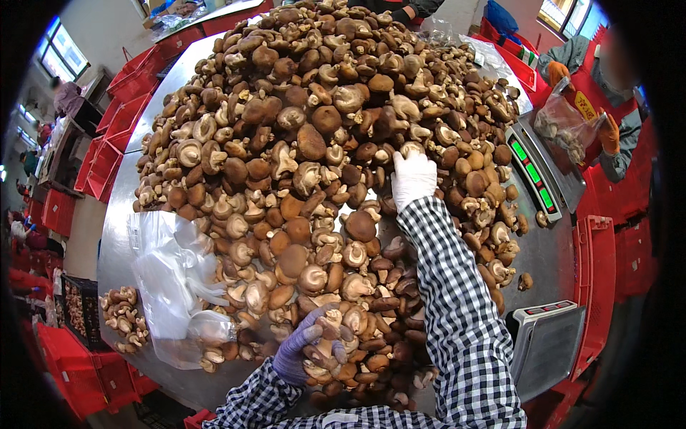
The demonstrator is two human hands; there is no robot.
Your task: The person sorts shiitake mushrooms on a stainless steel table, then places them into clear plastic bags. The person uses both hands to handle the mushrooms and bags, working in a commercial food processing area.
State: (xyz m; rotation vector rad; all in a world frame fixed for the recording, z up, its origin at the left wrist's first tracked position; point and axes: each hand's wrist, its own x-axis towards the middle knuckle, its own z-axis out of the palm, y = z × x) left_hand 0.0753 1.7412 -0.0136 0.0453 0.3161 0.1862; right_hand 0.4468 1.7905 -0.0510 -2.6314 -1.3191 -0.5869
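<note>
A large heap of brown shiitake mushrooms (pixel 327 119) covers the metal table (pixel 120 185). My right hand (pixel 414 177), in a white glove, reaches into the middle of the heap with its fingertips at a pale mushroom (pixel 411 147); whether they grip it is hidden. Near the table's front edge, my left hand (pixel 308 343), in a purple knitted glove, is curled around several mushrooms (pixel 323 348). Clear plastic bags (pixel 166 268) lie on the left of the heap, beside a small separate pile of mushrooms (pixel 124 319).
A weighing scale (pixel 549 343) stands at the lower right. Farther up, another scale (pixel 533 171) has lit green displays. Across it, a co-worker in orange gloves (pixel 609 134) holds a clear bag of mushrooms (pixel 563 126). Red plastic crates (pixel 595 289) flank the table.
</note>
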